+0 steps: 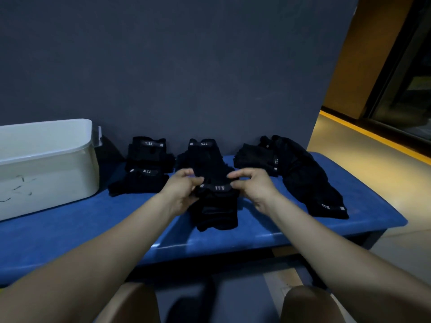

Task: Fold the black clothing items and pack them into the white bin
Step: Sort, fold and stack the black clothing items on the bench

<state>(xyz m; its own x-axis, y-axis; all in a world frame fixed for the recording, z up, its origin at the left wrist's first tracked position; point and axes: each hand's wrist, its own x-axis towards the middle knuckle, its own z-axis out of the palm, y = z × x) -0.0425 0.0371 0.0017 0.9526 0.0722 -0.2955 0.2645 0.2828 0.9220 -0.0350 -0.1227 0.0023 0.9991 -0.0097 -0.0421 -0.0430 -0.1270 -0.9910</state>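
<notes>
A black garment (215, 207) with a white-lettered waistband lies on the blue bench (93, 217) in front of me. My left hand (180, 191) pinches its waistband at the left end and my right hand (250, 186) pinches the right end. Two folded black items (145, 169) lie stacked left of centre near the wall. Another black item (203, 152) sits behind the one I hold. A loose black pile (296, 171) spreads across the bench's right side. The white bin (46, 164) stands at the left end, its inside hidden from view.
A dark grey wall (186, 66) rises directly behind the bench. The bench's front edge runs just past my forearms, with my knees (310, 304) below it. To the right lie a tan floor and a yellow-edged step (373, 136).
</notes>
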